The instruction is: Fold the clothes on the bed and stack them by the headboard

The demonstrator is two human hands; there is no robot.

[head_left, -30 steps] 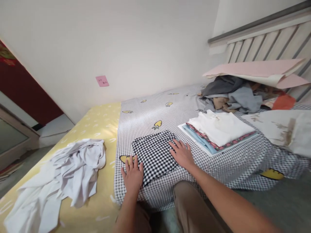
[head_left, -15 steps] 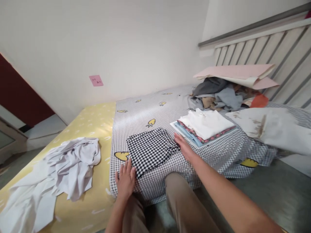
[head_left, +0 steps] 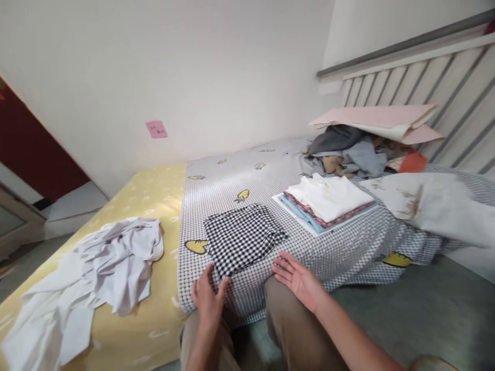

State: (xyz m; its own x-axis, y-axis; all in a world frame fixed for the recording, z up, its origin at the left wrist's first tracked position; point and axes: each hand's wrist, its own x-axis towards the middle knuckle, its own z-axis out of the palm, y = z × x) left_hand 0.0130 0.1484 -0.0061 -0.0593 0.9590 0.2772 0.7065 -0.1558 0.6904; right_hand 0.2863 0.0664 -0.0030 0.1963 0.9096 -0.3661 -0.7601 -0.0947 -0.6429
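Note:
A folded black-and-white checked cloth (head_left: 242, 237) lies flat on the checked bedsheet (head_left: 240, 175) near the bed's front edge. My left hand (head_left: 209, 296) rests at the cloth's near corner, thumb and fingers spread around it, holding nothing. Just clear of the cloth's right side, my right hand (head_left: 299, 278) hovers above my knee with its fingers stretched out and empty. To the right of the cloth stands a neat stack of folded clothes (head_left: 327, 203) with a white garment on top.
A crumpled white garment (head_left: 96, 273) lies on the yellow sheet (head_left: 150, 201) at the left. Unfolded clothes (head_left: 348, 149) are heaped at the back right under pink and cream sheets (head_left: 379, 118). A white stained cloth (head_left: 429, 203) drapes at the right. The slatted headboard (head_left: 436, 77) is behind.
Both hands have drawn back from the checked cloth toward the bed's near edge. My right hand has left the cloth's right side and now hangs over my knee.

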